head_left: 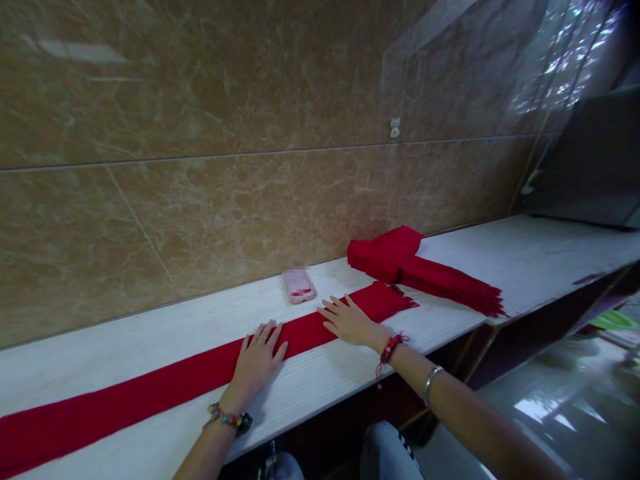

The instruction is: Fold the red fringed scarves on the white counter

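A long red scarf (150, 390) lies flat along the white table (310, 387), running from the left edge of view to a fringed end right of centre. My left hand (257, 360) rests on it near the middle, fingers spread. Farther right, near the fringed end, my right hand (350, 321) lies flat on the cloth with its fingers apart. Neither hand grips anything. Behind the fringed end, a heap of folded red cloth (385, 257) has a fringed strip reaching right toward the table's front edge.
A phone-like pink object (299, 285), partly blurred out, lies behind the scarf near the tiled wall (225, 220). A large dark object (590, 160) stands at the far right end. A green basin (614, 321) is low at the right.
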Motion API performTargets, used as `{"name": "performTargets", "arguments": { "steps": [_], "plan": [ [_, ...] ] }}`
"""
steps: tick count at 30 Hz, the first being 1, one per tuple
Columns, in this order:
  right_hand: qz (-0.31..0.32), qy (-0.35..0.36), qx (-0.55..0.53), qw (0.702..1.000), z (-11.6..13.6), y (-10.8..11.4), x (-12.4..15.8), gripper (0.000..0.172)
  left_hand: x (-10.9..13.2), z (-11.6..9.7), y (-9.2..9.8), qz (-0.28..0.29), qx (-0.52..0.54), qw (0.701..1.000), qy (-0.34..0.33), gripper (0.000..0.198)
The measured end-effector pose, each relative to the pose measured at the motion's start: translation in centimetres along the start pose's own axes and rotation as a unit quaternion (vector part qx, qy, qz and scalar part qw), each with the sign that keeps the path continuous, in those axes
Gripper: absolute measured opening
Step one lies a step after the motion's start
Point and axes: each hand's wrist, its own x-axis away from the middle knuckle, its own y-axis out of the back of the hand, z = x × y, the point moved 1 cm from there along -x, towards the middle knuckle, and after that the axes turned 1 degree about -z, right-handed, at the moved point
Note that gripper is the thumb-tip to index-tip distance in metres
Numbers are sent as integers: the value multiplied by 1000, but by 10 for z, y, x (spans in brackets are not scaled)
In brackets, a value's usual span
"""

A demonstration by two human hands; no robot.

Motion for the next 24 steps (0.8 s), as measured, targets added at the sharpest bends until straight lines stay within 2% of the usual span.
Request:
{"name": "performTargets", "arguments": {
  "steps": [6,8,10,12,13,15,17,20,22,24],
  "plan": [
    [46,-66,47,996,-83,5,33,41,-1,0,0,1,5,1000,-1,47],
    [55,-98,58,992,-98,9,37,41,0,-1,-1,-2,8,1000,-3,47],
    [40,-130,55,989,-97,15,34,42,0,-2,-1,-3,14,1000,0,47],
    [5,-130,29,991,-78,22,24,44,0,-3,-2,-6,23,1000,2,47],
    [-11,-108,4,994,-62,24,17,46,0,-3,-2,-6,29,1000,1,47],
    [-25,-37,-55,998,-21,27,2,47,0,2,-1,-5,41,999,-7,47],
    [-18,44,-104,993,25,25,-10,47,2,16,1,4,48,999,-11,48],
    [-3,107,-130,986,80,17,-20,43,9,54,5,40,45,998,14,46],
    [4,122,-119,985,103,13,-24,37,18,87,9,60,45,997,28,45],
    [6,132,-95,987,115,11,-29,29,28,116,13,62,63,996,7,42]
  ]
}}
